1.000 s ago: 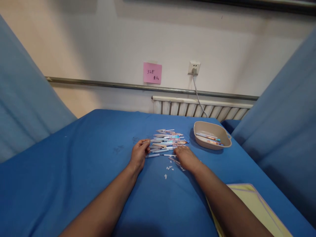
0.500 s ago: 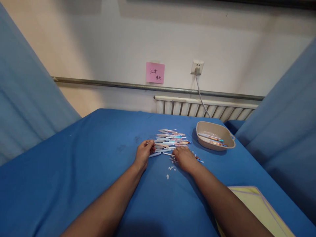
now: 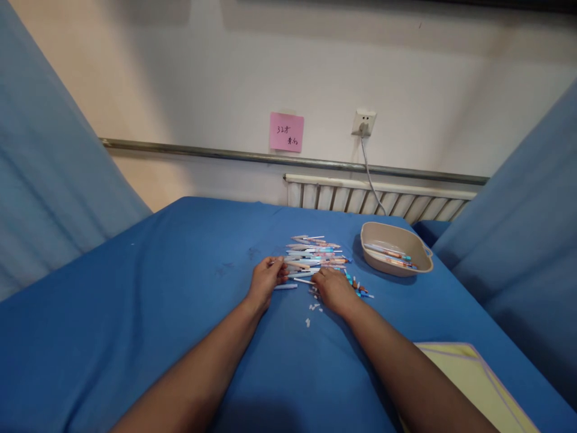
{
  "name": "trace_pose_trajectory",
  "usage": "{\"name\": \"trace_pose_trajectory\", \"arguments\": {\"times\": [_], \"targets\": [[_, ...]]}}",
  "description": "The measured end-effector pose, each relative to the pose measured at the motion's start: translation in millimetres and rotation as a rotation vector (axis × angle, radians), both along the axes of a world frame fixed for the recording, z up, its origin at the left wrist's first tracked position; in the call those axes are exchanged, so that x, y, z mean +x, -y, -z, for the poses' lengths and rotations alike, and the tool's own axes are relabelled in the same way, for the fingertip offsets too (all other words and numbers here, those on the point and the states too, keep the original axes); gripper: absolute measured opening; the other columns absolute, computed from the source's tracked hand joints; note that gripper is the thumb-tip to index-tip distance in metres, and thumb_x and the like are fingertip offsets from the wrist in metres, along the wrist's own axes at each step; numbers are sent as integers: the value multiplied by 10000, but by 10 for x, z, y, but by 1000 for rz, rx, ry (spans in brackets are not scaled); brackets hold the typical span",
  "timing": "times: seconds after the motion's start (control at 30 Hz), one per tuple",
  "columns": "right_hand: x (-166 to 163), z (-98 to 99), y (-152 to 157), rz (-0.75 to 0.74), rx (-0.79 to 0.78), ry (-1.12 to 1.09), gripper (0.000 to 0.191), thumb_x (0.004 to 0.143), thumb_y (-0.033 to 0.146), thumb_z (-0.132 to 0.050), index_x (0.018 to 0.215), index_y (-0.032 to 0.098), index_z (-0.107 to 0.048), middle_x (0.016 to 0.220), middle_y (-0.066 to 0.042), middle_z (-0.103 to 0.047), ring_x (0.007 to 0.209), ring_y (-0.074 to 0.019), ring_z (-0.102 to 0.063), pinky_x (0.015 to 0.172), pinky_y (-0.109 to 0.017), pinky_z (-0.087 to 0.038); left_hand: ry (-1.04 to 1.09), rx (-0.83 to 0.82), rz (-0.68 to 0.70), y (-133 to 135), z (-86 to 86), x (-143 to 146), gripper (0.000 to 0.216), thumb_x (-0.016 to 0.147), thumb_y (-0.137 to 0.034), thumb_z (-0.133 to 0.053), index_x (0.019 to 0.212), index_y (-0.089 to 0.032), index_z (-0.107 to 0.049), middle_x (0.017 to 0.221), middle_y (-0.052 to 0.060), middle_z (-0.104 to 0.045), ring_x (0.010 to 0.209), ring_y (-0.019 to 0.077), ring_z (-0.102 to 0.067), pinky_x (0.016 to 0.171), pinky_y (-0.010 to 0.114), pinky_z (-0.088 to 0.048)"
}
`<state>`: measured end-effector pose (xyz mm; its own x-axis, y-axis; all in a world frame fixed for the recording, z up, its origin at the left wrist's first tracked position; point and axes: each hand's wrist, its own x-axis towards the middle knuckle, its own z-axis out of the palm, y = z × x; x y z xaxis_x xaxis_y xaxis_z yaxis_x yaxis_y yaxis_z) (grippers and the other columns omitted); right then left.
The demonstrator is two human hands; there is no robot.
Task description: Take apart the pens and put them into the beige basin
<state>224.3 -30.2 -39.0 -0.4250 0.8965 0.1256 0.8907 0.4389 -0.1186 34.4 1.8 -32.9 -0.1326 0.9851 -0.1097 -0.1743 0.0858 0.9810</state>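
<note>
Many slim pen parts, pale barrels and thin rods with some orange and blue, lie in a loose row on the blue-covered table. At the row's left side my left hand is closed in a pinch on a pale pen barrel. My right hand is closed over a thin white rod, whose free end points left; its fingertips are partly hidden. Small white bits lie beside my right hand, and brown and blue pieces lie just past it.
A beige basket holding several pens stands to the right of the pile. A yellow cloth lies at lower right. Behind the blue table cover are a radiator and a plugged-in cable. Blue curtains hang on both sides.
My right hand has shifted slightly left, and the white rod now reaches closer to my left hand. More coloured pieces show beyond my right hand. The view has moved a little.
</note>
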Motion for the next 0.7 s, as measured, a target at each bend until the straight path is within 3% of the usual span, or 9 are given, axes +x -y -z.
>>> {"name": "trace_pose_trajectory", "arguments": {"times": [0.33,0.53,0.7], "targets": [[33,-12,24,31,39,-230,204,926,186,-423,1022,195,-602,1002,-80,-610,987,-200,-524,858,-299,-382,20,83,-78,-30,-52,-41,382,634,-472,-698,775,-139,-574,692,-2,-590,547,95,-519,524,212,-435],[246,-21,162,22,99,-546,161,901,157,-420,985,198,-552,967,-69,-588,882,-181,-563,778,-285,-434,122,79,52,36,-123,-17,337,610,-405,-730,757,-148,-569,611,-51,-526,501,70,-473,514,195,-398],[389,4,177,-25,122,-621,149,887,152,-421,956,194,-546,913,-65,-572,844,-178,-563,759,-286,-441,194,50,163,95,-142,3,304,624,-352,-739,765,-149,-564,628,-50,-524,498,59,-463,512,192,-391]]}}
